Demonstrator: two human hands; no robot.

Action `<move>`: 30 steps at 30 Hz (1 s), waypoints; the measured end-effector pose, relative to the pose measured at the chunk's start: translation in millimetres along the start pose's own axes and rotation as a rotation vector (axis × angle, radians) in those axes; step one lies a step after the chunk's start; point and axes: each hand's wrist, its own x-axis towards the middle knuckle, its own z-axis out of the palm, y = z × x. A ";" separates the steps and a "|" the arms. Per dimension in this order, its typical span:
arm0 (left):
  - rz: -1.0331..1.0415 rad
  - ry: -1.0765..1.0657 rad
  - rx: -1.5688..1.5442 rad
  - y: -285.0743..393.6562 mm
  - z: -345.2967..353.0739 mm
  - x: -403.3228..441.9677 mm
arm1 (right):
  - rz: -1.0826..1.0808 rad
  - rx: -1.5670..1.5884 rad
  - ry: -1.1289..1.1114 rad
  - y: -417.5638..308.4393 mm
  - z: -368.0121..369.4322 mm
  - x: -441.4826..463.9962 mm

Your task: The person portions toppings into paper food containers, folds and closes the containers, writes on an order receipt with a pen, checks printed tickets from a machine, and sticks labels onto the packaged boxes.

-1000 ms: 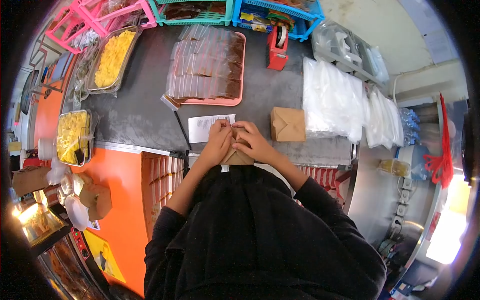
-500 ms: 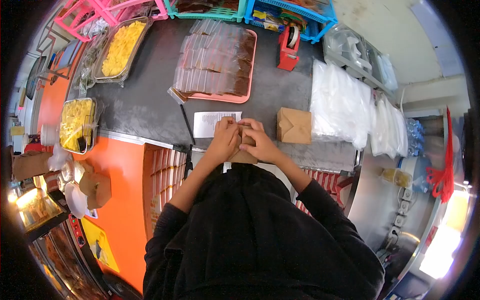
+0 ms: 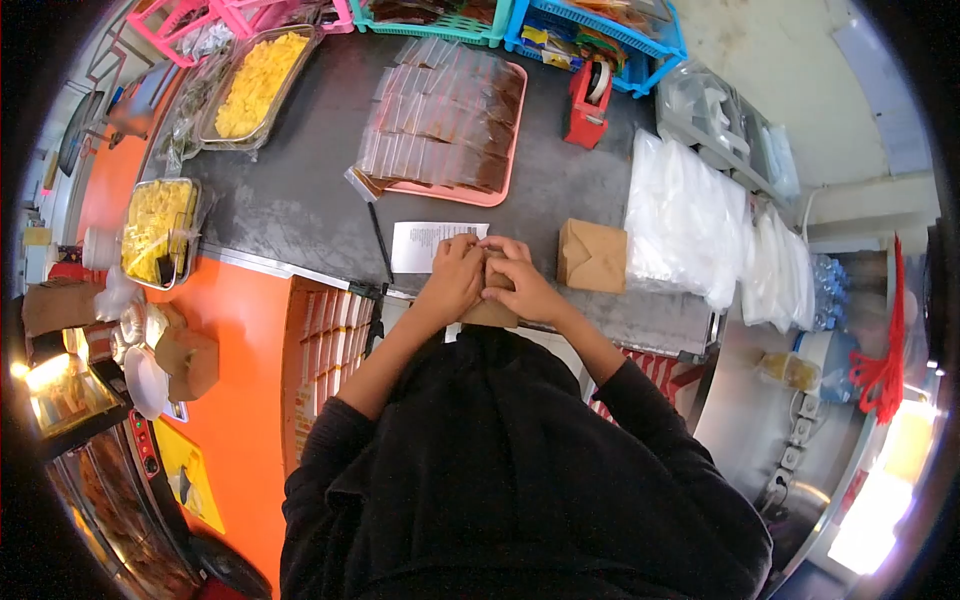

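Note:
At the counter's front edge, a brown cardboard box (image 3: 490,314) sits close against my body. My left hand (image 3: 456,277) is on its left side and top, with fingers bent and pressed on the cardboard. From the right, my right hand (image 3: 518,280) grips the same box, its fingers curled over the top. The two hands nearly touch and hide much of the box. Just behind them lies a printed white paper (image 3: 425,247). A second, closed brown box (image 3: 592,256) stands to the right of my right hand.
A pink tray (image 3: 512,150) of filled plastic sachets lies behind the paper, a black pen (image 3: 380,243) left of it. A red tape dispenser (image 3: 586,112) and white plastic bags (image 3: 685,215) are rightward. Containers of yellow food (image 3: 262,85) stand at left; baskets (image 3: 430,22) line the back.
The view has shifted, so the counter items appear farther right. Both hands have stayed on the box; the left fingers now lie flatter over its top.

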 end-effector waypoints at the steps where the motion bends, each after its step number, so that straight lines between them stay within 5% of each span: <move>1: 0.014 0.015 0.039 -1.3 1.2 -0.8 | -0.010 -0.003 -0.007 -0.1 0.5 -0.4; 7: 0.091 -0.077 0.203 -8.5 13.4 2.2 | -0.046 -0.122 0.003 -1.6 -1.5 -1.4; 16: -0.032 0.082 0.184 -13.3 32.4 -7.7 | 0.030 -0.150 -0.037 -7.8 2.4 1.4; 19: 0.173 0.065 0.139 -17.4 16.5 -11.5 | 0.042 -0.063 -0.033 -10.0 0.6 1.2; 30: 0.019 0.087 0.205 -14.1 31.0 -6.5 | -0.013 -0.131 -0.006 5.5 5.5 -0.5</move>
